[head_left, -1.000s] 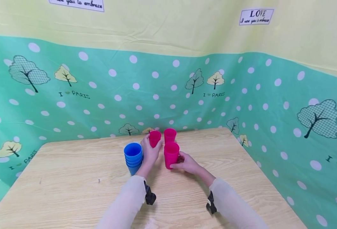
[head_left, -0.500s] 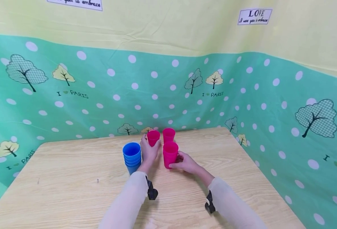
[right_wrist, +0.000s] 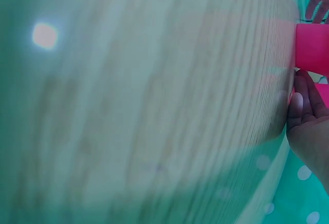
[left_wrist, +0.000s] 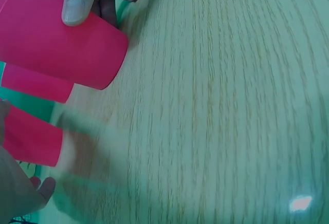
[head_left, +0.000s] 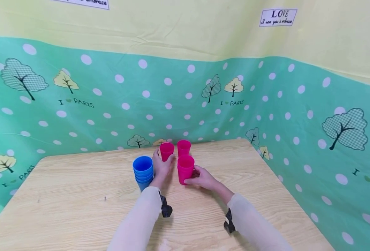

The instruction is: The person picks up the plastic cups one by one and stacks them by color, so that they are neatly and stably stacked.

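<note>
My left hand (head_left: pixel 162 166) holds a pink cup (head_left: pixel 167 150) at the back left of the pink group, thumb and fingers on either side of it. In front and to the right, my right hand (head_left: pixel 203 177) grips an upright pink cup stack (head_left: pixel 186 170), with an extra rim line showing below the top. The left wrist view shows the right thumb (left_wrist: pixel 76 5) pressed on the near side of that stack. Another pink cup (head_left: pixel 184 147) stands untouched behind it. Beside my left wrist stands a stack of blue cups (head_left: pixel 143 170), its lower part partly hidden by the arm.
All the cups are on a wooden table (head_left: pixel 72 205). A green and yellow printed curtain (head_left: pixel 115 90) hangs along the table's back edge and right side. Black wrist cameras sit on both sleeves.
The head view has turned a little to the right, so everything sits slightly farther left in it. Both hands and the cups keep nearly the same places on the table.
</note>
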A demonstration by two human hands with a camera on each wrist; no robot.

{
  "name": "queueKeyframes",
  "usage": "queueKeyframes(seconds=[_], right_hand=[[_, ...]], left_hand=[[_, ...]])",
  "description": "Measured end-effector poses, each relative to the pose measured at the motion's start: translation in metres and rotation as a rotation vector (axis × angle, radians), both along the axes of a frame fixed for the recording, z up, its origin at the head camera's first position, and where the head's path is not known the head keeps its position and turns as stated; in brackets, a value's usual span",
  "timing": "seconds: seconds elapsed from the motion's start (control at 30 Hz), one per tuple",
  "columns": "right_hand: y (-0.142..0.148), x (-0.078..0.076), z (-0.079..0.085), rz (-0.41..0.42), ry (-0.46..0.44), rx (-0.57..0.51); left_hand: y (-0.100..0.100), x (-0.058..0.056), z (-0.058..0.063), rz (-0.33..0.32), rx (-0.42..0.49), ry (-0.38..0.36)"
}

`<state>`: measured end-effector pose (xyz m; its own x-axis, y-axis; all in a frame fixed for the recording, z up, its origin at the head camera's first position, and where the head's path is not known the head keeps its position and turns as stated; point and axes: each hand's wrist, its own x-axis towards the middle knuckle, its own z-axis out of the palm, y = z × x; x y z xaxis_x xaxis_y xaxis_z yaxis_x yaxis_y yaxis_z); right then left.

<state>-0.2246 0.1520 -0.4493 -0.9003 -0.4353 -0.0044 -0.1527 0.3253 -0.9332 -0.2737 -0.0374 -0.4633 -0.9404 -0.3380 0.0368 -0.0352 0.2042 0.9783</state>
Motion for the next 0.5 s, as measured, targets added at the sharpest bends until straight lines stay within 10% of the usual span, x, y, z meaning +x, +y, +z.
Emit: queueKeyframes(seconds=[0.5], right_hand=[[0.0012, 0.0002, 0.0002, -0.003, -0.019, 0.028]], left_hand=[[0.0018, -0.0048, 0.0030, -0.017, -0.021, 0.037]])
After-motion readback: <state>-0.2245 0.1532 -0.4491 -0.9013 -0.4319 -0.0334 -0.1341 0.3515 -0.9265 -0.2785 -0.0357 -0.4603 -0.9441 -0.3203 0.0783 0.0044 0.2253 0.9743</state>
